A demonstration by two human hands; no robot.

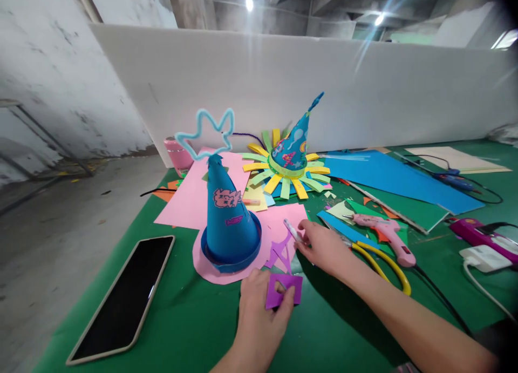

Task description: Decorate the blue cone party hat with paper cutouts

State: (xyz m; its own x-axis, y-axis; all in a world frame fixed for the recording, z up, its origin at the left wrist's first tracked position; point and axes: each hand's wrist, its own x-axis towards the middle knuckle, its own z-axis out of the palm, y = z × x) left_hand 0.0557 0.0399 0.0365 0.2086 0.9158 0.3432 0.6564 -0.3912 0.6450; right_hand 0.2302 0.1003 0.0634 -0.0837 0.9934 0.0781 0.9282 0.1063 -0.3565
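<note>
My left hand [263, 308] pinches a purple piece of paper [292, 300] between thumb and fingers; a hole shows in its middle. Just beyond it, my right hand [319, 243] closes on the end of a slim white pen [290, 228], which lies over pink paper and purple paper scraps [279, 254]. To the left of both hands stands a blue paper cone hat [230, 222] with an upturned brim and a pink drawn patch. A light-blue fuzzy wire star [198, 130] rises from its tip. Under the hat is a pink paper disc [202, 270].
A black-screened phone [125, 297] lies at left. Beyond stands a patterned party hat [291, 149] with yellow and green paper strips. Yellow-handled scissors [399, 273], a pink glue gun [386, 230] and a magenta power strip [481, 235] lie right. A white partition [307, 81] borders the back.
</note>
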